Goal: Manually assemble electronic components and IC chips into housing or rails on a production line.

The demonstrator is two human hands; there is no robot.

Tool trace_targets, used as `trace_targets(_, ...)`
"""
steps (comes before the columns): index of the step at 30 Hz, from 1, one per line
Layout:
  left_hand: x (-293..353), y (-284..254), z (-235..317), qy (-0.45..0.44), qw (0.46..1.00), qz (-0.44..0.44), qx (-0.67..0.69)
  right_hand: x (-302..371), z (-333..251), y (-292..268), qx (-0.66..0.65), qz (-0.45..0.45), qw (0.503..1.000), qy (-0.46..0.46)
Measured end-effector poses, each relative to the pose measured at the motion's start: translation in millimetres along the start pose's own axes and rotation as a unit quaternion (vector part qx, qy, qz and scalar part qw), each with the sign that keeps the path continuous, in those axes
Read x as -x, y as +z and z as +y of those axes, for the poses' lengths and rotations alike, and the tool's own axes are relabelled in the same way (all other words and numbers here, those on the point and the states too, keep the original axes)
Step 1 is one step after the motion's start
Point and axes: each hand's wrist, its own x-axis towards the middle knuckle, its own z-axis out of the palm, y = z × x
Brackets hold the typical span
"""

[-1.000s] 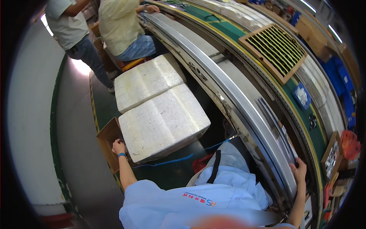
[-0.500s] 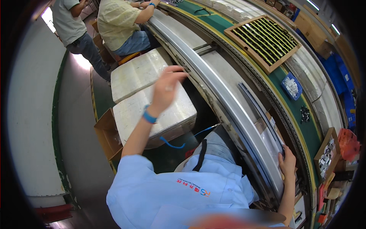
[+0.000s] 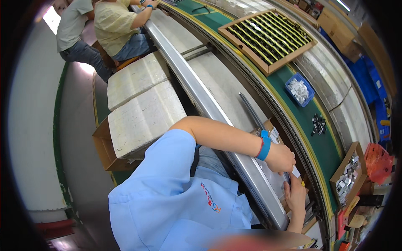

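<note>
My left hand, with a blue band at its wrist, reaches across the silver metal rail. Its fingers are curled down right beside my right hand; what they pinch is hidden. My right hand is closed around the near end of a long, thin grey strip, thumb pointing up. The strip slants away over the pale work surface, and my left forearm and wrist cover its middle. Some white paper or clear film lies beside the strip, partly hidden by my wrist.
Beyond runs a green conveyor belt bearing a framed tray of black parts, a blue basket of white pieces and small black parts. A cardboard box of metal pieces stands right. White foam boxes and a seated co-worker are left.
My left hand has swung from above the white foam boxes across to my right hand. The view has shifted, and the strip's near end with my right hand appears lower and further left.
</note>
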Motion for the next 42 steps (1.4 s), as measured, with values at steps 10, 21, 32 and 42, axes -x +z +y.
trace_targets(10, 2, 14, -30, -0.077, 0.977, -0.122, 0.155, -6, 1, -16, -0.167, -0.049, 0.984, 0.03)
trace_targets(21, 1, -26, -44, -0.154, 0.975, -0.13, 0.095, 5, 17, -36, -0.096, 0.101, 0.984, 0.112)
trace_targets(32, 6, -83, -45, -0.12, 0.971, 0.206, -0.02, 22, 32, -64, -0.205, 0.262, 0.926, 0.179)
trace_targets(42, 9, -89, -40, -0.127, 0.928, 0.342, -0.082, 37, 37, -68, -0.447, 0.419, 0.789, 0.044)
